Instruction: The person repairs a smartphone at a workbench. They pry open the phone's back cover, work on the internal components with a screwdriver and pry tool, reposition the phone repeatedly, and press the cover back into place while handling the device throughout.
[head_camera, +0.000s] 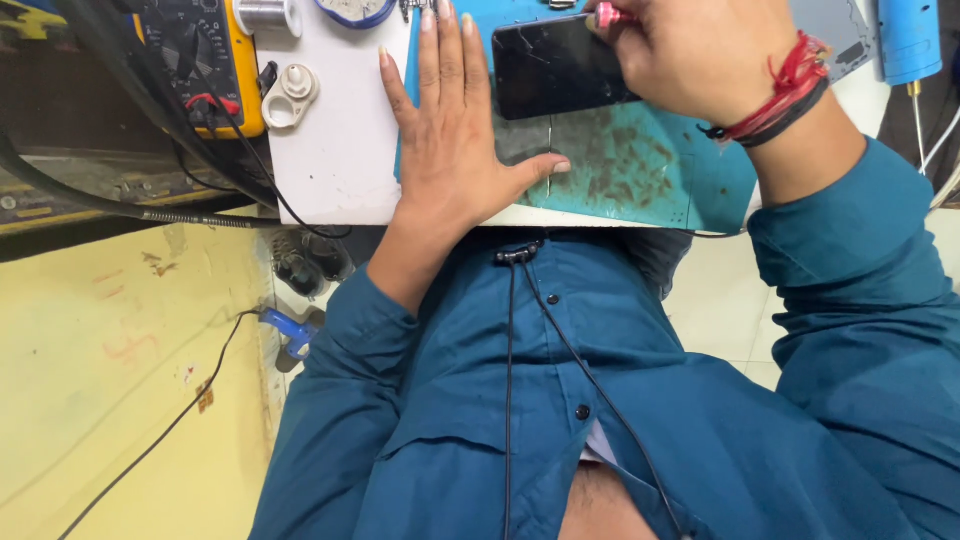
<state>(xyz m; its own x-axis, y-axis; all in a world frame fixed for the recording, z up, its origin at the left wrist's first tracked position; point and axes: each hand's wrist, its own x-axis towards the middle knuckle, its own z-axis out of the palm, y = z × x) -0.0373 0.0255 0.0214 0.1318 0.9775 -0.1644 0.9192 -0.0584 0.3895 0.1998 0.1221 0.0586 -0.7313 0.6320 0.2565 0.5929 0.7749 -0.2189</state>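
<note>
1. One white table (335, 150) fills the upper middle of the frame; on it lies one teal work mat (640, 175), stained with dark spots.
2. One yellow multimeter (205, 60) stands at the upper left, partly cut by the frame edge.
3. One black phone (555, 65) lies on the mat at the upper centre, its long axis going left to right across the picture, its dark face turned up.
4. The left hand (450, 130) lies flat and spread wide, fingers pointing to the top; it holds nothing and sits just beside the phone's left end.
5. The right hand (700, 55) is closed around one small pink tool (608, 16) at the phone's upper right edge.
</note>
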